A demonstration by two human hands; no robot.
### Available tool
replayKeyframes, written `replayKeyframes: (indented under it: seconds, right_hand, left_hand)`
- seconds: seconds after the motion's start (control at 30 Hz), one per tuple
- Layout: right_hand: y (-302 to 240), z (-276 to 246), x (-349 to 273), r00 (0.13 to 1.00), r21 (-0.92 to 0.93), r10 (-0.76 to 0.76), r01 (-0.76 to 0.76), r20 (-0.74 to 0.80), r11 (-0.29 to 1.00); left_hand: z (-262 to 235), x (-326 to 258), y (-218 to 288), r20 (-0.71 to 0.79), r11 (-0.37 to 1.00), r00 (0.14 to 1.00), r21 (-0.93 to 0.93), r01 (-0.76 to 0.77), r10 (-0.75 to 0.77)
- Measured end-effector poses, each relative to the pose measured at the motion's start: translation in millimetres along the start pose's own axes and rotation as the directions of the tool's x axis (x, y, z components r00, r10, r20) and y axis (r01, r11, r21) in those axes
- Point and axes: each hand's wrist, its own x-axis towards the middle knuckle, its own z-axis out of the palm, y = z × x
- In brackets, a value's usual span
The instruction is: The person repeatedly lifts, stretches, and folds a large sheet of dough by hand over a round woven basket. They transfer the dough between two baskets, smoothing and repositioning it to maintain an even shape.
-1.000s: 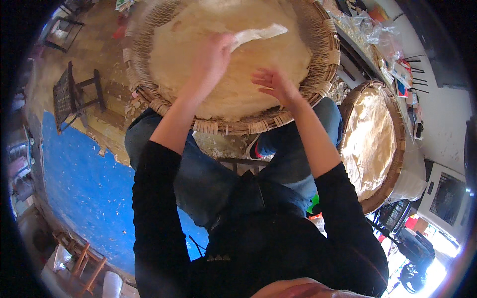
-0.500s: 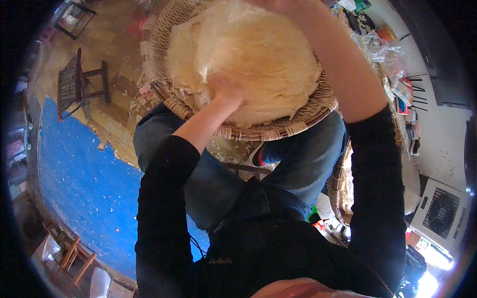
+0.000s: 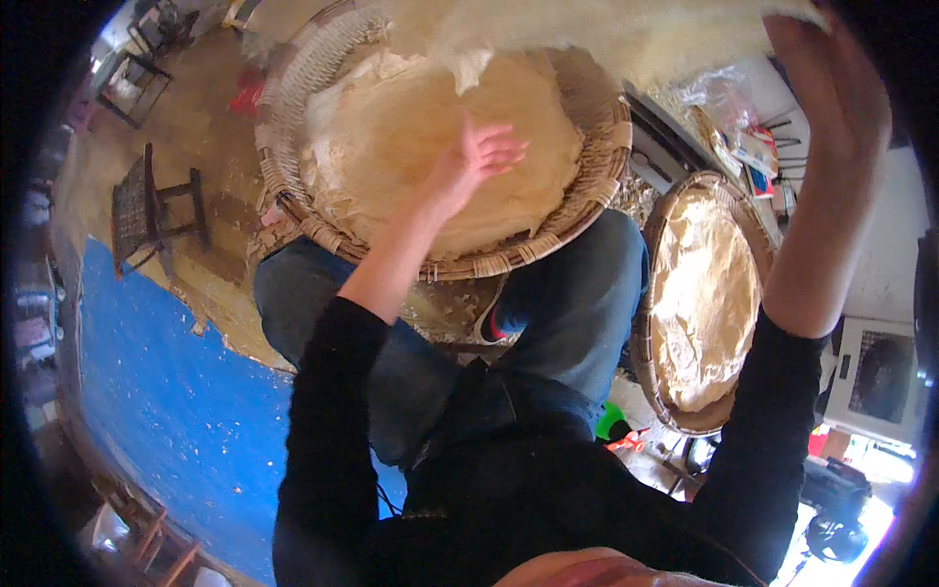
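Observation:
Across my knees lies a round wicker tray (image 3: pixel 548 256), holding a pile of thin, pale cream, soft sheets (image 3: pixel 391 147). One thin cream sheet (image 3: pixel 606 34) is lifted off, stretching along the top of the view with a ragged end hanging over the pile. My right hand (image 3: pixel 807 49), raised at the upper right, is closed on this sheet's edge; its fingers are partly blurred. Over the pile, my left hand (image 3: pixel 479 157) has its fingers apart and holds nothing. I cannot tell whether it touches the sheets.
To my right, a second wicker tray (image 3: pixel 641 323) leans at a tilt, with similar crinkled sheets in it. A low dark chair (image 3: pixel 147 210) stands at the left on the worn floor, beside a blue floor patch (image 3: pixel 176 391). Clear plastic bags (image 3: pixel 714 88) lie at the upper right.
My right hand has swung right with the sheet, peeling it up from the pile. My left hand has lifted and its fingers have spread. The second tray has come into fuller view.

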Motion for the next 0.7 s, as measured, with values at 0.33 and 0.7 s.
replayKeyframes:
  seconds: [0.33, 0.7]
  right_hand:
    - [-141, -78, -175, 0.433, -0.446, -0.185, -0.642, -0.882, 0.624]
    - [-136, -312, -435, 0.014, 0.279, 0.373, -0.637, -0.928, 0.718]
  left_hand:
    - [138, -12, -11, 0.086, 0.630, 0.961, -0.770, -0.104, 0.263]
    - [305, 95, 12, 0.021, 0.980, 0.993, -0.157, 0.118, -0.116]
